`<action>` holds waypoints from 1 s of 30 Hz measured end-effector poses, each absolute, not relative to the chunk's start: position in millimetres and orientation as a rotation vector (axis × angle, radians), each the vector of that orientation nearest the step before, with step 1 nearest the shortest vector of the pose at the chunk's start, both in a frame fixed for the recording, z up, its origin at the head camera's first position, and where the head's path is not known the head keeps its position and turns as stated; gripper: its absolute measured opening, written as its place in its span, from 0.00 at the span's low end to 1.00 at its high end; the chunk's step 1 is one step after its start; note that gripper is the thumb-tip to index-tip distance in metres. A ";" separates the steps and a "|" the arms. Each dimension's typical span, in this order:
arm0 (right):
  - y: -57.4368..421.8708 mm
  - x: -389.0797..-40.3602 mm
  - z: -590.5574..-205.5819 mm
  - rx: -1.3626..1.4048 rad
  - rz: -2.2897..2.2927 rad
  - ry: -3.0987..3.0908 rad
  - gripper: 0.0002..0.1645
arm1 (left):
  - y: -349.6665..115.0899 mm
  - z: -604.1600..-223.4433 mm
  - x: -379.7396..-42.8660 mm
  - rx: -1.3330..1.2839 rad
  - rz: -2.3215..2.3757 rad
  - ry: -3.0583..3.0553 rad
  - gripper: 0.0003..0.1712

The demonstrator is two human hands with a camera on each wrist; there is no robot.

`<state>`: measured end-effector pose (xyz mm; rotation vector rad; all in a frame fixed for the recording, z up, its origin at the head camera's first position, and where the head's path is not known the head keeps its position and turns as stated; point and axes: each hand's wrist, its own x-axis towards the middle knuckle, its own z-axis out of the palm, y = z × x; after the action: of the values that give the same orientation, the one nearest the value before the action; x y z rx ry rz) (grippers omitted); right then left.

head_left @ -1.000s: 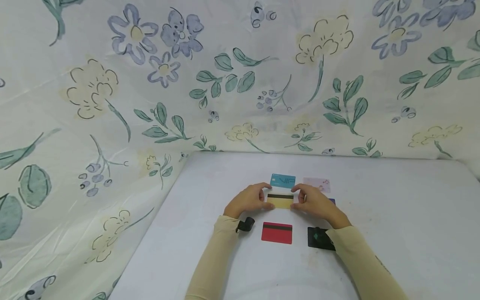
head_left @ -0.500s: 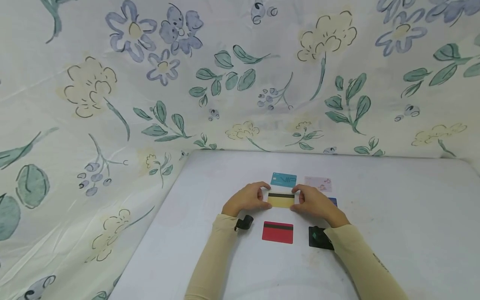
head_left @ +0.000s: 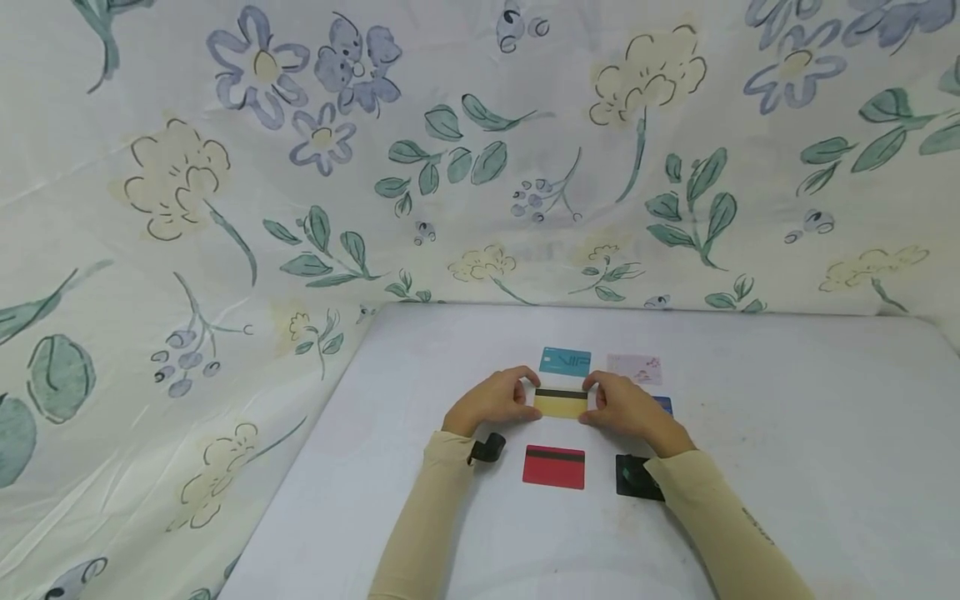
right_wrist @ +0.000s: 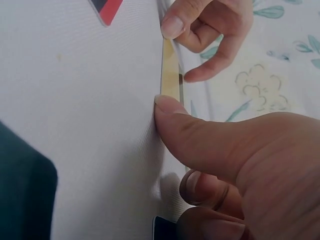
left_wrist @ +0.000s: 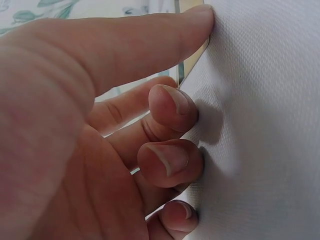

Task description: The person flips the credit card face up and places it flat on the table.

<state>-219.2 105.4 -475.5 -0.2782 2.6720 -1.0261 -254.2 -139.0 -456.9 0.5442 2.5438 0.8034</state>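
Observation:
A gold card with a dark stripe [head_left: 561, 405] lies on the white table, stripe along its far side. My left hand [head_left: 497, 396] holds its left end, thumb at the near corner and index finger at the far one. The right hand [head_left: 626, 406] does likewise at the right end. In the right wrist view, both thumbs press the near edge of the gold card [right_wrist: 170, 75]. The left wrist view shows the left thumb [left_wrist: 150, 45] at the card's corner, the other fingers curled beside it.
Beyond the gold card lie a blue VIP card [head_left: 566, 362] and a pale pink card [head_left: 636, 369]. A red striped card [head_left: 553, 467] is nearer. The right arm partly covers a black card [head_left: 636, 477] and a dark blue card [head_left: 664, 406]. Floral cloth [head_left: 480, 167] hangs behind.
The left thumb has drawn back slightly to the left on the near corner. Both hands otherwise stay at the gold card, and the other cards lie as before.

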 end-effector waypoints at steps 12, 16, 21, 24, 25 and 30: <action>101.2 -217.6 -473.2 -0.245 -0.996 2.682 0.31 | -138.7 -457.8 -253.3 0.532 0.806 2.543 0.29; 101.0 -216.1 -472.9 -0.240 -0.993 2.688 0.31 | -138.1 -459.7 -253.8 0.537 0.788 2.551 0.29; 101.5 -214.9 -473.7 -0.236 -0.980 2.700 0.33 | -137.6 -460.9 -253.6 0.557 0.779 2.559 0.29; 101.9 -214.6 -473.9 -0.235 -0.970 2.705 0.34 | -137.1 -460.1 -253.0 0.563 0.779 2.561 0.29; 102.0 -214.5 -473.8 -0.236 -0.967 2.704 0.35 | -136.9 -459.6 -252.7 0.564 0.777 2.562 0.29; 101.9 -214.8 -472.2 -0.234 -0.999 2.688 0.37 | -136.4 -457.3 -251.5 0.557 0.772 2.563 0.29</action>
<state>-214.8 101.9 -472.2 -0.2337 2.6878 -0.9989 -251.5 -136.4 -457.3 0.5565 2.5632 0.7724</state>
